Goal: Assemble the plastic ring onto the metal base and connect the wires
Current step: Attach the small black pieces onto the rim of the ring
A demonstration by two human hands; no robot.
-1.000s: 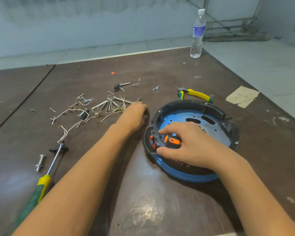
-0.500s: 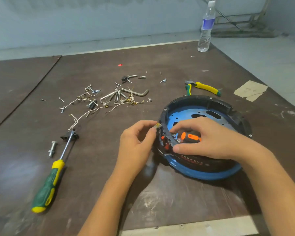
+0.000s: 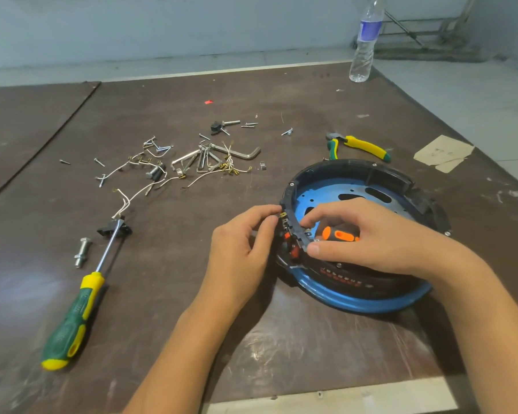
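A blue metal base (image 3: pixel 326 198) lies on the dark table with a black plastic ring (image 3: pixel 353 167) seated round its rim. My left hand (image 3: pixel 239 249) pinches a small brass-tipped part against the ring's outer left side, by a red switch (image 3: pixel 293 252). My right hand (image 3: pixel 368 234) reaches over the ring from the right, its thumb and fingers on the ring's left wall, with a small orange-and-black screwdriver (image 3: pixel 339 234) tucked under its fingers. White wires with brass terminals (image 3: pixel 221 170) lie loose on the table to the upper left.
A green-and-yellow screwdriver (image 3: pixel 78 306) lies at the left beside a bolt (image 3: pixel 81 252). Hex keys (image 3: pixel 221 153) and several screws are scattered behind. Yellow-handled pliers (image 3: pixel 359 146) lie beyond the base, a water bottle (image 3: pixel 365 43) at the far corner, cardboard scraps (image 3: pixel 442 152) right.
My left hand came back from the pile of wires and screws to the ring's left side, now pinching a small part there. My right hand stays on the ring with the small screwdriver.
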